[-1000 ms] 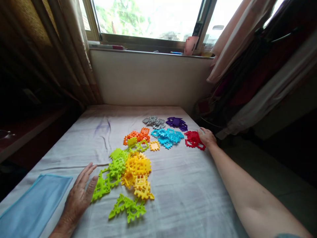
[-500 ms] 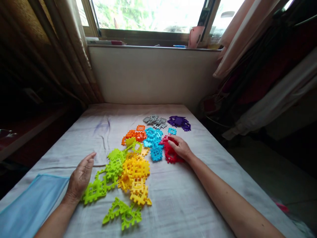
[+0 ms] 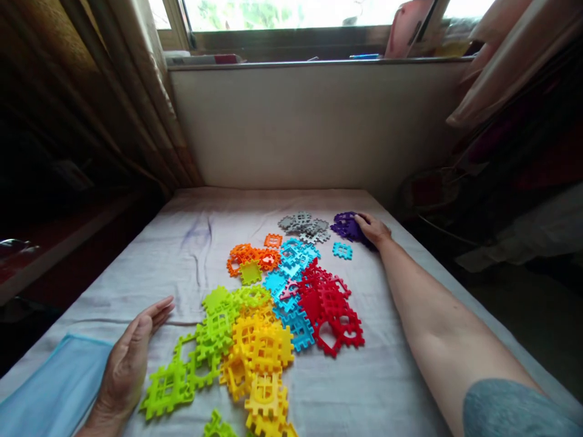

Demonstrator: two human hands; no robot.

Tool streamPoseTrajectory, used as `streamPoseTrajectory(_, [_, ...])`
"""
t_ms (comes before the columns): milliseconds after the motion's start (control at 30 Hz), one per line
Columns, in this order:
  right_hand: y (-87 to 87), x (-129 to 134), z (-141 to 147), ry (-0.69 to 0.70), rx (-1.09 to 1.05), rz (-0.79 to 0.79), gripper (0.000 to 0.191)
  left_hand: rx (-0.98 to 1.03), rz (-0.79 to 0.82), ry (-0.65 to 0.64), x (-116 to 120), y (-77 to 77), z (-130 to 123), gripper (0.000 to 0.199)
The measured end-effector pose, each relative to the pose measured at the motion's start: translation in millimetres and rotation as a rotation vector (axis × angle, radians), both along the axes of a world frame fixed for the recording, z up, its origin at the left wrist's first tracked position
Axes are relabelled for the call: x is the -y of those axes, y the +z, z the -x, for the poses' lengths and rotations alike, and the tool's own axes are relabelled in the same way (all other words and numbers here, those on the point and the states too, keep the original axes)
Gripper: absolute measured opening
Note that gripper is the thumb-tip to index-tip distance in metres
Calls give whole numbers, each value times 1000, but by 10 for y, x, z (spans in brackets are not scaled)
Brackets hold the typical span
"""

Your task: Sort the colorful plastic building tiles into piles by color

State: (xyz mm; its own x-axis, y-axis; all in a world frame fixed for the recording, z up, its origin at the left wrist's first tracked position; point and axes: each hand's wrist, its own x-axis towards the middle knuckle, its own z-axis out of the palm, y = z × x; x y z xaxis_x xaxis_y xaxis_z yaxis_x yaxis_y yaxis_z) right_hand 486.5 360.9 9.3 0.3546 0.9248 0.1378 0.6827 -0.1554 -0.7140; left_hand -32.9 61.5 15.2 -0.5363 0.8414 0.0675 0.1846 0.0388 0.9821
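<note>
My left hand [image 3: 130, 361] rests on its edge at the left of the sheet, fingers stretched and nothing in it. Just right of it lies a pile of lime-green interlocking plastic tiles [image 3: 214, 325]. At the far right, my right hand [image 3: 374, 230] lies over the purple tiles [image 3: 345, 224], touching them with fingers extended and partly hidden. Between the hands are piles of yellow tiles [image 3: 262, 346], red tiles [image 3: 325, 297], blue tiles [image 3: 291, 276] and orange tiles [image 3: 243, 255]. Grey tiles [image 3: 304, 226] lie left of the purple ones. A single blue tile [image 3: 342, 250] sits apart.
A light-blue cloth [image 3: 57, 388] lies beside my left forearm. The sheet-covered surface [image 3: 218, 209] ends at a pale wall [image 3: 314, 127] under a window. Curtains [image 3: 150, 109] hang at the left, and a pink cup [image 3: 407, 27] stands on the sill.
My right hand has moved from the red tiles to the purple ones, farther back and right. The red pile is now uncovered. The view has shifted; my left hand remains beside the green tiles.
</note>
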Motion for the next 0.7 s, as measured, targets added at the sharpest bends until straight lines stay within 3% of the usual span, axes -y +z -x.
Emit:
streamPoseTrajectory(133, [-61,93,334,260,-77,-48,37,-28,2,-10,15,-16,7,57])
streamPoseTrajectory(233, [-30,291,679,490,-214,-104,41,-36,4,-21,15,-35,19,57])
streamPoseTrajectory(367, [45,462,1052,712,-350,-55,52,3,-14,-26,20,-54,24,57])
streamPoseTrajectory(433, [109,388,1116,629,-309,-59,52,26,-31,-18,24,-58,18,56])
streamPoseTrajectory(500, [181,205,1116,406,-188,-94,51,38,-45,-12,29,-60,12,54])
streamPoseTrajectory(567, [229,-20,1128,271,-104,-88,52,30,-48,-9,34,-62,12,54])
streamPoseTrajectory(700, [192,-291,1423,373,-66,-14,48,-14,-32,-12,44,-59,10,56])
